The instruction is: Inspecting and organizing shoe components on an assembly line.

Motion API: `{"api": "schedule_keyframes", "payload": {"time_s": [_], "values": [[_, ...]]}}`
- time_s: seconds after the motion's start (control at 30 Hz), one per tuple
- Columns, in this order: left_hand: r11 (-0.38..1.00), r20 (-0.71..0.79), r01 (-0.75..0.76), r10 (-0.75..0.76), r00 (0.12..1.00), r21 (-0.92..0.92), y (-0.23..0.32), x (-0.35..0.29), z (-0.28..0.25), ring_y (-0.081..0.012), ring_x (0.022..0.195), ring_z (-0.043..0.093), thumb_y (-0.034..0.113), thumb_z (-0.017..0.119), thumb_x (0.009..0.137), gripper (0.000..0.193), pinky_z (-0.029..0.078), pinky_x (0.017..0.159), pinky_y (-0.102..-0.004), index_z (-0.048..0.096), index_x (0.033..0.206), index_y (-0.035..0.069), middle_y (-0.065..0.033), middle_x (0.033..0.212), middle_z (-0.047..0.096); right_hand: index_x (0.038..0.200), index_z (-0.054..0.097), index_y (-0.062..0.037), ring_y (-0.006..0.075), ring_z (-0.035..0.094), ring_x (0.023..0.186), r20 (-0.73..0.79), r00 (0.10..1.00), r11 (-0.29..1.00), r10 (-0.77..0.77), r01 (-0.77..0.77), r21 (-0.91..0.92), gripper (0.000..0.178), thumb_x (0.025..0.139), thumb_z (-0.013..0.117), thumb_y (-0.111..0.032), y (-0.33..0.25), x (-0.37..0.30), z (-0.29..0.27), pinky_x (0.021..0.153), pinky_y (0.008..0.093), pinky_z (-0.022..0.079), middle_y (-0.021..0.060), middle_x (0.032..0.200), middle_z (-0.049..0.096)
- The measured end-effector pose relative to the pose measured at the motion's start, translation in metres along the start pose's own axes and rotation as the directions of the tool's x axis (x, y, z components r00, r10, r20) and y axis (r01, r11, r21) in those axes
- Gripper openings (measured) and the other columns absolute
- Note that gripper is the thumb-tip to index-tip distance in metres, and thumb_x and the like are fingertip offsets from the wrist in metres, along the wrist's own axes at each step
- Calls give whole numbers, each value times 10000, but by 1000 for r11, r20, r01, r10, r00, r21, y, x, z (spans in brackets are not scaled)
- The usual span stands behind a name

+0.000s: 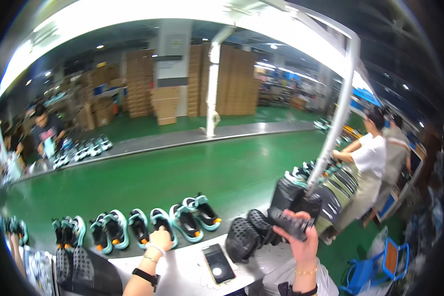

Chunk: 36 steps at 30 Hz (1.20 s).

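Evidently the long green tabletop spreads widest, a row of black-and-mint sneakers along its near edge. Black dimpled forms stand toward the worker's side. Raised beside them, forearm upright, the right hand curls its grip round a dark studded piece. The left hand reaches forward, fingers at one sneaker; I can't tell whether its grip is tight.
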<state>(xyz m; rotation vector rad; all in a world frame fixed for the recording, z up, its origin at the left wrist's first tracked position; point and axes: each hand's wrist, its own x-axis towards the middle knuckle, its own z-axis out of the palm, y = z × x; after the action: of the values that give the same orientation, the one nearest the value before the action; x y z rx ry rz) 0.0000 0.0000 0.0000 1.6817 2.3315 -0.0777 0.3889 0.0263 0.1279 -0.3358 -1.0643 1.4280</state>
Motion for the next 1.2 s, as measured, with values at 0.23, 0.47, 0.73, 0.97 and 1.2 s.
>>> {"api": "schedule_keyframes", "payload": {"time_s": [0.23,0.47,0.73,0.97,1.2], "values": [[-206,-74,-12,299,951,-979,56,-105,-6,-210,900,607,298,516,911,326,506,772,-368,515,1128,56,-93,1013,608,1112,520,22,243,478,1164,463,779,904,423,-323,-281,417,752,659,-137,97,-16,74,998,353,352,192,1236,515],[-755,-84,-15,53,995,-655,42,-113,19,-191,798,637,205,503,923,209,555,695,-336,503,1058,45,-91,991,608,1152,504,34,233,644,698,188,884,514,429,-68,-855,568,775,668,-359,171,-35,109,633,294,491,157,800,646],[-662,-135,-31,108,985,-749,0,-95,-3,-216,920,613,214,479,936,253,529,768,-397,478,1150,80,-90,1016,599,925,592,30,107,606,707,203,884,629,422,-125,-767,340,755,721,-235,216,-1,134,642,264,474,79,767,646],[745,-569,-240,-220,792,-623,-38,-61,37,-306,992,544,163,619,793,448,436,871,-373,507,1224,114,-181,1124,529,739,612,6,315,630,650,400,830,-51,388,453,-890,458,718,685,-445,246,64,186,600,390,498,171,675,627],[678,-432,-152,-264,863,-719,-58,-39,67,-321,1021,534,209,590,820,335,449,855,-392,568,1154,185,-136,1135,509,674,670,1,269,661,670,408,678,-162,611,611,-775,543,671,670,-542,277,81,241,613,341,527,157,681,652]]}}
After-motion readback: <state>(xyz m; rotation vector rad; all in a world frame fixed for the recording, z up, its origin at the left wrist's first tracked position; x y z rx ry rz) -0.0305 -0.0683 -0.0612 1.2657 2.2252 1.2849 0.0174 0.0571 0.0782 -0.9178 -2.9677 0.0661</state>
